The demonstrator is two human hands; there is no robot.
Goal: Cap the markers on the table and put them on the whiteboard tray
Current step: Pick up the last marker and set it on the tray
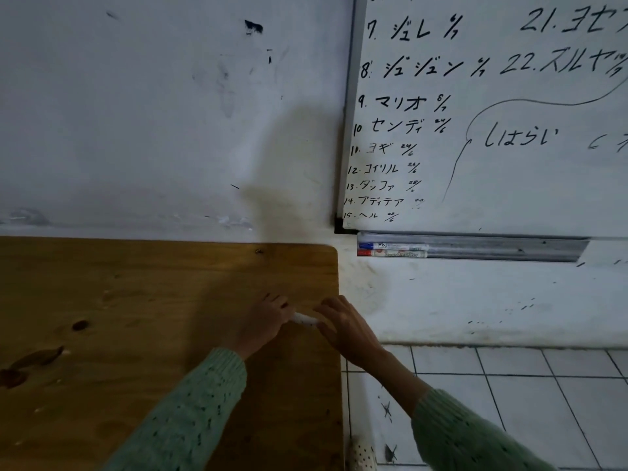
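I've got both hands on the one marker [304,318] now, low over the worktop [136,300] near its right edge. My left hand [263,322] is closed round one end, my right hand [343,322] is closed round the other, and only a short white stretch of barrel shows between them. I can't see the cap or the tip; the fingers hide both, so I can't say whether the cap is seated or only started.

My read: this is the capping step. To do it well I'd keep the barrel and cap in one straight line and push the two hands squarely toward each other until it stops, no twisting, no angle. Gripping this close to the join helps; the risk is a cap that sits crooked and drops off on the way over.

Looking outward: I see no other marker on the worktop, just knots and dark stains in the wood, though the sleeves cover part of it.

Up to the right, under the whiteboard [509,130], the tray [509,249] is fixed to the wall, well apart from the hands. At its left end lie two capped markers, side by side along the tray: the blue-capped marker [394,246] behind, the red-capped marker [390,253] in front. The rest of the tray, rightward, looks free, room enough for this one.
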